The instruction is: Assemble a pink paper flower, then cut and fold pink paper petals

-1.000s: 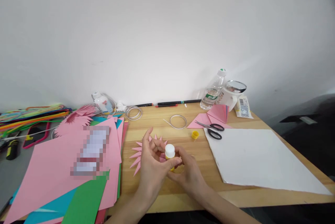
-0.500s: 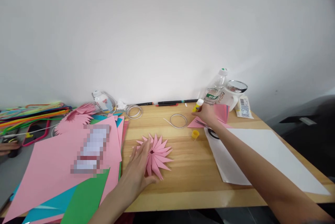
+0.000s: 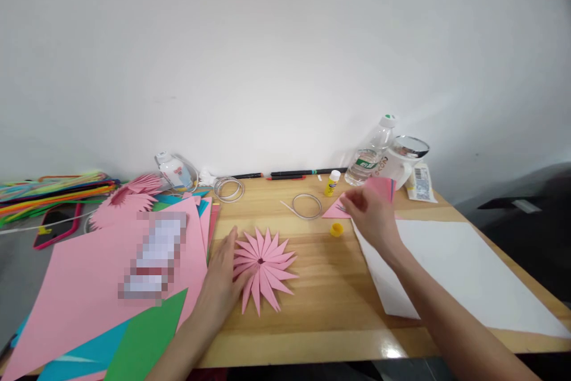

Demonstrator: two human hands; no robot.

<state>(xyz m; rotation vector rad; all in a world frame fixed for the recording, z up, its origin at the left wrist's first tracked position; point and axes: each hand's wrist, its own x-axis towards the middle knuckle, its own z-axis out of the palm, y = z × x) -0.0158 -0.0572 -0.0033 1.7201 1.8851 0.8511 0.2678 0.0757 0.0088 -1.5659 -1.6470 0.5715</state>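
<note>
My left hand [image 3: 222, 281] lies flat and open beside the paper flower [image 3: 264, 268], while my right hand [image 3: 373, 218], grip unclear, covers the scissors [image 3: 342, 209] near the uncapped glue bottle [image 3: 331, 183].

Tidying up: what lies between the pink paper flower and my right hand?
Head view: a small yellow plastic cap on bare wooden desktop, nearer the right hand.

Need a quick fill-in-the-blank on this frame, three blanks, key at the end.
1. The left hand lies flat on the table, at the left edge of a pink paper ____.
2. The glue stick stands upright near the wall; the loose cap nearer the person is ____.
3. The right hand is above the far left corner of a large ____ sheet.
Missing words: flower; yellow; white.
</note>
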